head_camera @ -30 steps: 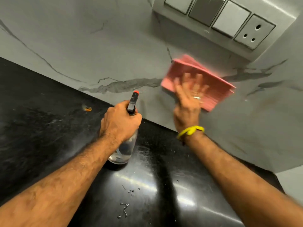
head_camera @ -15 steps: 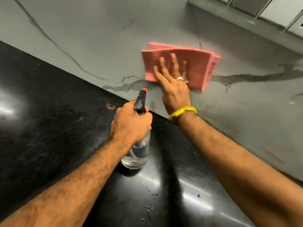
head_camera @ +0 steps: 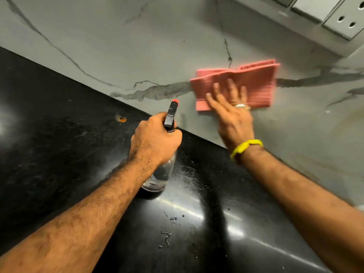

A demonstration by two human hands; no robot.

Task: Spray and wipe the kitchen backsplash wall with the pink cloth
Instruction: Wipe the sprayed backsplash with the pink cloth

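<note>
The folded pink cloth [head_camera: 254, 83] lies flat against the grey marble backsplash wall [head_camera: 137, 46], over a dark vein. My right hand [head_camera: 230, 113] presses on its lower left part with fingers spread; a ring and a yellow wristband show. My left hand [head_camera: 155, 138] grips the neck of a clear spray bottle [head_camera: 159, 178] with a black head and red nozzle tip, which stands on the black countertop [head_camera: 59, 154], its nozzle pointing at the wall.
A switch and socket panel [head_camera: 338, 18] juts from the wall at the top right, above the cloth. Water drops [head_camera: 167, 235] lie on the shiny countertop in front of the bottle. A small orange spot [head_camera: 122, 119] sits near the wall edge.
My right hand has slid the cloth along the wall, first to the left and now back to the right. The left hand has kept its hold on the bottle.
</note>
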